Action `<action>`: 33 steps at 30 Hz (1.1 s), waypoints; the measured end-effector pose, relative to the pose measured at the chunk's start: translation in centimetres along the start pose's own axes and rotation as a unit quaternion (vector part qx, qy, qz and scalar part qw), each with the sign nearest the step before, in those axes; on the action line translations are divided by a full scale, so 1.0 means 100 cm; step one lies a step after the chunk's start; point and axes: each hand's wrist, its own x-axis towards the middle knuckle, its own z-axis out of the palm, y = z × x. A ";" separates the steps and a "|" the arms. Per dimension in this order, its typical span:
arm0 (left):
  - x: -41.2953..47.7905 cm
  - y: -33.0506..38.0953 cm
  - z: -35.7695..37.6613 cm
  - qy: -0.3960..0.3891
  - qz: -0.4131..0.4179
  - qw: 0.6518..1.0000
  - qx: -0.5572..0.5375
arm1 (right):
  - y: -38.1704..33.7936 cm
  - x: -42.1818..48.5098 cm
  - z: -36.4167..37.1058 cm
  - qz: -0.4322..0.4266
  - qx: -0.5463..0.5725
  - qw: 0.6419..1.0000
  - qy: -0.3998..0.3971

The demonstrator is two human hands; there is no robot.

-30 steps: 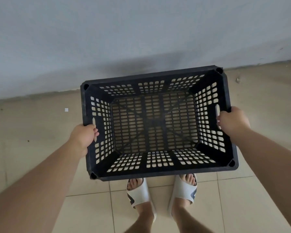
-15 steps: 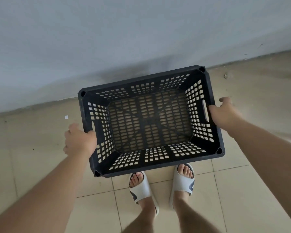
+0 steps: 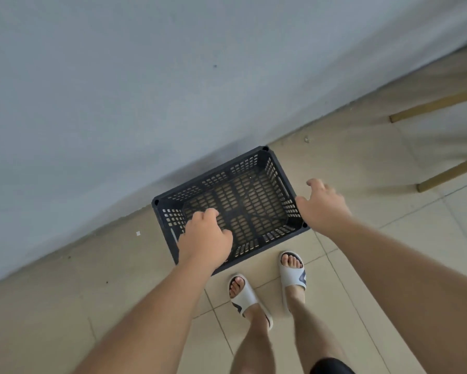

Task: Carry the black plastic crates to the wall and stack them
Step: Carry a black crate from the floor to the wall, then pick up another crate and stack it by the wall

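One black plastic crate [image 3: 243, 201] with slotted walls and floor rests on the tiled floor, its long side against the grey wall [image 3: 146, 90]. It is empty and upright. My left hand [image 3: 204, 240] hovers above its near left corner, fingers loosely curled and holding nothing. My right hand [image 3: 321, 206] floats beside the crate's right end, fingers spread, apart from the rim. No other crate is in view.
My two feet in white slippers [image 3: 270, 287] stand just in front of the crate. Wooden furniture legs [image 3: 448, 172] slant across the floor at the right. Beige floor tiles [image 3: 65, 306] stretch to the left along the wall.
The crate went down from my hands onto the floor by the wall. Both hands have let go and lifted away, and my view has pulled back and tilted.
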 end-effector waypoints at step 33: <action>-0.473 0.245 -0.022 0.022 0.502 0.811 0.300 | 0.259 -0.538 -0.090 0.278 0.177 0.909 0.255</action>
